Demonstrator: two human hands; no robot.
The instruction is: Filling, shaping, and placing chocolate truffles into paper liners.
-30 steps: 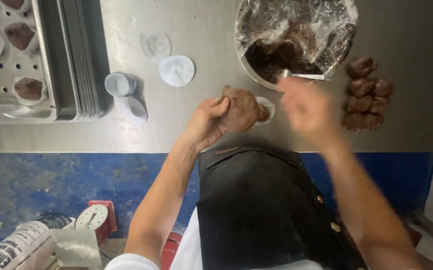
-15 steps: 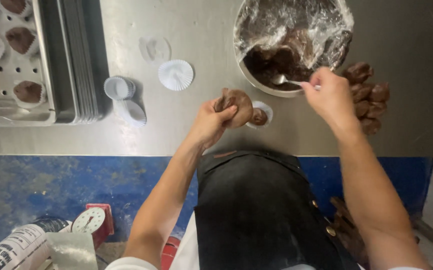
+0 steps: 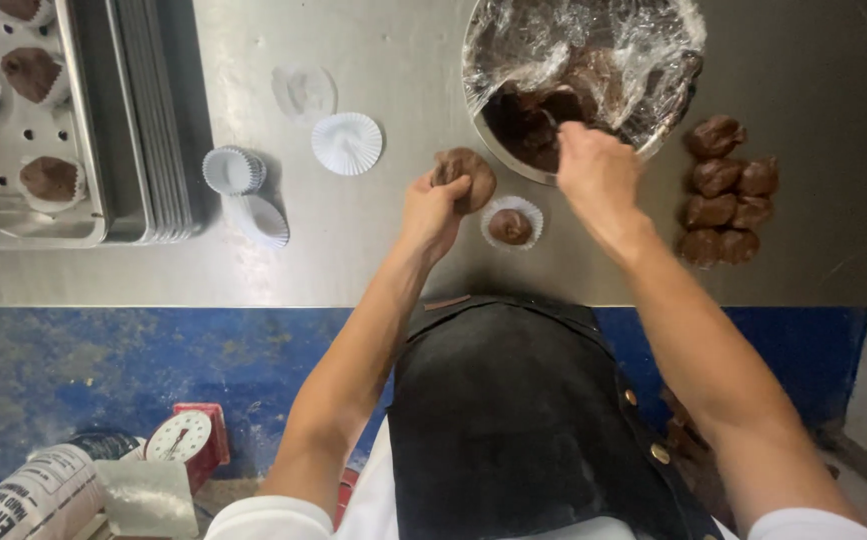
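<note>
My left hand [image 3: 433,212] holds a flat round piece of brown dough [image 3: 470,170] just above the steel table [image 3: 373,260]. Next to it a white paper cup [image 3: 511,226] holds a small dark ball of filling. My right hand [image 3: 595,172] reaches over the near rim of a metal bowl [image 3: 494,146] of dark chocolate filling. Crumpled plastic wrap partly covers the bowl. The fingers are closed around a spoon, which the hand mostly hides. Several dark chocolate lumps [image 3: 723,190] lie on the table right of the bowl.
Empty white paper cups [image 3: 347,142] and a small stack of cups [image 3: 232,169] lie left of my hands. A perforated tray [image 3: 23,232] at far left carries filled cups [image 3: 48,178], beside a stack of trays [image 3: 153,120]. A small red scale [image 3: 185,440] sits on the blue floor.
My right hand moved left from near the chocolate lumps to the bowl's near rim and dipped in. My left hand stayed in place with the dough.
</note>
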